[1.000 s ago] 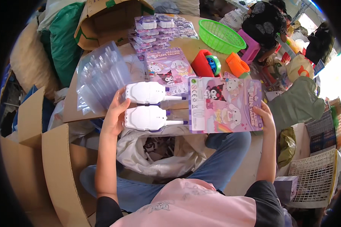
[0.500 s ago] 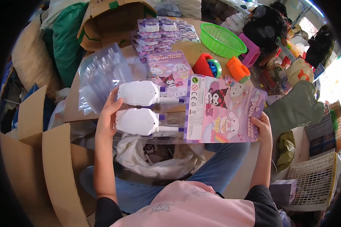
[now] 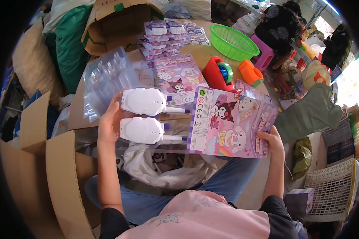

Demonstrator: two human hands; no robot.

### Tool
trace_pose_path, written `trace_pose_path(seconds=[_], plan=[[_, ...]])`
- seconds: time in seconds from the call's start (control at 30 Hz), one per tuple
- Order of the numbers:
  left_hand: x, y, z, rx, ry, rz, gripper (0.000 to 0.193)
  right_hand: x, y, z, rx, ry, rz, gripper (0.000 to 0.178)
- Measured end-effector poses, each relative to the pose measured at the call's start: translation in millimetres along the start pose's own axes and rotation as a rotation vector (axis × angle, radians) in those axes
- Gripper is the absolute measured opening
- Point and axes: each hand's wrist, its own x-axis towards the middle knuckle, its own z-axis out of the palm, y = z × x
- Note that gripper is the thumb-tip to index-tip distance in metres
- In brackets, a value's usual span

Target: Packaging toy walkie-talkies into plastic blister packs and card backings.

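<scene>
Two white toy walkie-talkies (image 3: pixel 143 100) with purple tips lie side by side, backs up, in a clear plastic blister tray (image 3: pixel 175 150). My left hand (image 3: pixel 108 121) grips the tray's left end. Over its right part sits a pink and purple printed backing card (image 3: pixel 227 119) with cartoon characters, covering the antenna ends. My right hand (image 3: pixel 272 140) holds the card's right edge, thumb on top; its other fingers are hidden beneath. Whether that hand also grips the tray, I cannot tell.
On the table are stacked clear blisters (image 3: pixel 107 75), printed cards (image 3: pixel 179 73), small purple packs (image 3: pixel 161 38), a red tape dispenser (image 3: pixel 218 73), an orange roll holder (image 3: pixel 250 73) and a green basket (image 3: pixel 233 43). A white sack (image 3: pixel 167 175) lies below; cardboard boxes (image 3: pixel 62 171) stand left. Another person (image 3: pixel 281 28) sits far right.
The tray and card have shifted slightly left and toward me, and the card is tilted a little more. My right thumb lies farther in on the card.
</scene>
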Motion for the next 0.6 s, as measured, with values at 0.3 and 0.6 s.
trace_pose_path(seconds=[0.3, 0.6], plan=[[-4, 10, 3, 0.26, -0.111, 0.044, 0.058, -16, 1, 12, -0.083, -0.03, 0.006, 0.029], [-4, -11, 24, 0.136, -0.115, -0.072, 0.059, -7, 13, 53, -0.003, -0.082, 0.113, 0.03]])
